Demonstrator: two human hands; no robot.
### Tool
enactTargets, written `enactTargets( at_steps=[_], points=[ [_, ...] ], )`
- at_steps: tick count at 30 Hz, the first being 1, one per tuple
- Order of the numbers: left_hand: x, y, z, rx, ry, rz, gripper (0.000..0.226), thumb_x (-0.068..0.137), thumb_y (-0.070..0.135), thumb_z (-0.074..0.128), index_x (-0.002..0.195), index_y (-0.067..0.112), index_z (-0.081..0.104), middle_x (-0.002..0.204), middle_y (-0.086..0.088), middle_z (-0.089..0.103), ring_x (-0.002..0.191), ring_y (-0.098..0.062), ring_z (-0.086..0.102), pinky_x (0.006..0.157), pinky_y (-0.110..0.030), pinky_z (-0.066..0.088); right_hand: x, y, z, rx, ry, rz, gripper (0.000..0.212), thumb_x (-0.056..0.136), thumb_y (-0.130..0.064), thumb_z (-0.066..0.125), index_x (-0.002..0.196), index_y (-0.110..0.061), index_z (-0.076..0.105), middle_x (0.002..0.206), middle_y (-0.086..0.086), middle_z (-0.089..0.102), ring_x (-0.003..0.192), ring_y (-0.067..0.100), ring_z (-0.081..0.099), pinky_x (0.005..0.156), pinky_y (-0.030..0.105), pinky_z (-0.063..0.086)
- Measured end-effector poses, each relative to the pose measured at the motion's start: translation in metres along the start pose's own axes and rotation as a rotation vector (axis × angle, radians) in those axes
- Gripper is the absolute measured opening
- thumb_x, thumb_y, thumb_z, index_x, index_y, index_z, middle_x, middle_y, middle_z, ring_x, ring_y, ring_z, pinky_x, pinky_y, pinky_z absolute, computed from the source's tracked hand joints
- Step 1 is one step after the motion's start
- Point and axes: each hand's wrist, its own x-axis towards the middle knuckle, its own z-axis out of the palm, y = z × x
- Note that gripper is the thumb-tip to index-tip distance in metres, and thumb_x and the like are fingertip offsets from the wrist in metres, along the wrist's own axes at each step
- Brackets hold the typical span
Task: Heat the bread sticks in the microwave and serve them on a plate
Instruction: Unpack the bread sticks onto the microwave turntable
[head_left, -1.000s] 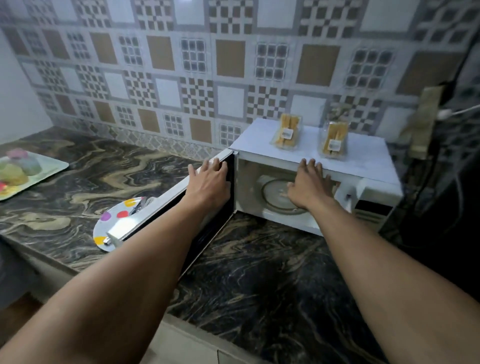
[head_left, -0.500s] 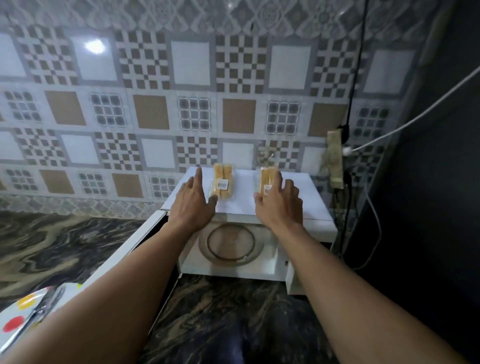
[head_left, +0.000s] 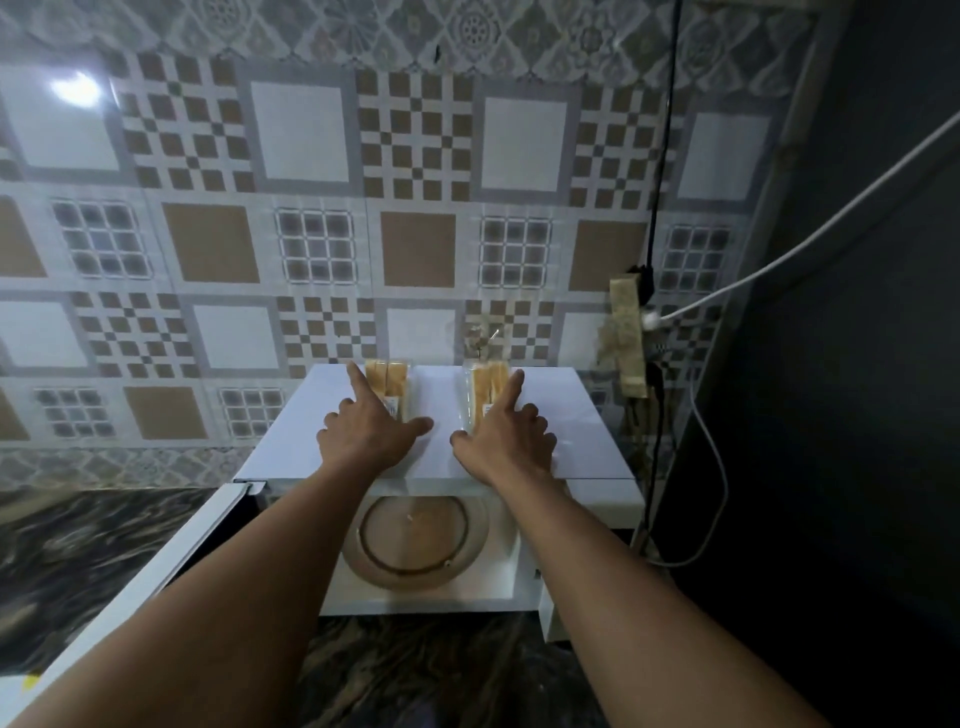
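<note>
Two clear packets of bread sticks lie on top of the white microwave (head_left: 587, 426). My left hand (head_left: 363, 439) rests over the near end of the left packet (head_left: 388, 382), index finger along its left side and thumb spread to its right. My right hand (head_left: 506, 441) covers the near end of the right packet (head_left: 485, 387) the same way, index finger on its right and thumb on its left. Neither packet is lifted. The microwave door (head_left: 171, 561) hangs open to the left, and the glass turntable (head_left: 415, 540) inside is bare.
A socket block (head_left: 628, 343) hangs on the tiled wall right of the microwave, with a white cable (head_left: 810, 241) and a black cable (head_left: 662, 171) running from it. A dark wall closes off the right side. Dark marble counter (head_left: 78, 545) extends left and in front.
Both hands slid further back across the microwave top, so they now lie over the near ends of the two packets. The view has moved closer and higher.
</note>
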Motion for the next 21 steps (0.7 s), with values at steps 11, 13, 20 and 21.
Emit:
enactTargets(
  at_steps=[11, 13, 20, 21],
  points=[
    [0.001, 0.009, 0.001, 0.044, 0.018, -0.073, 0.108, 0.067, 0.053, 0.085, 0.146, 0.012, 0.024, 0.136, -0.016, 0.053, 0.124, -0.038, 0.052, 0.101, -0.05, 0.049, 0.015, -0.005, 0.003, 0.075, 0.01, 0.113, 0.095, 0.072, -0.053, 0.077, 0.139, -0.013, 0.022, 0.136, 0.02, 0.042, 0.122, 0.035, 0.041, 0.102, 0.043, 0.038],
    [-0.002, 0.006, 0.0, 0.017, 0.035, -0.067, 0.1, 0.066, 0.053, 0.085, 0.139, 0.012, 0.031, 0.129, -0.016, 0.057, 0.117, -0.037, 0.055, 0.096, -0.049, 0.051, 0.013, -0.004, 0.003, 0.096, 0.018, 0.119, 0.093, 0.071, -0.052, 0.078, 0.136, -0.013, 0.025, 0.134, 0.02, 0.043, 0.12, 0.035, 0.042, 0.101, 0.042, 0.039],
    [-0.027, -0.004, -0.012, -0.071, 0.063, -0.1, 0.083, 0.062, 0.051, 0.082, 0.12, 0.014, 0.037, 0.115, -0.014, 0.06, 0.108, -0.037, 0.058, 0.09, -0.048, 0.053, -0.015, 0.004, -0.005, 0.135, 0.05, 0.11, 0.087, 0.069, -0.048, 0.076, 0.132, -0.013, 0.028, 0.129, 0.02, 0.046, 0.115, 0.036, 0.044, 0.096, 0.042, 0.041],
    [-0.033, -0.006, -0.015, -0.078, 0.068, -0.099, 0.081, 0.062, 0.05, 0.082, 0.119, 0.014, 0.038, 0.115, -0.015, 0.061, 0.108, -0.038, 0.058, 0.09, -0.048, 0.053, -0.022, 0.006, -0.007, 0.139, 0.055, 0.107, 0.086, 0.069, -0.047, 0.076, 0.131, -0.013, 0.028, 0.128, 0.019, 0.046, 0.114, 0.036, 0.044, 0.095, 0.042, 0.042]
  ],
)
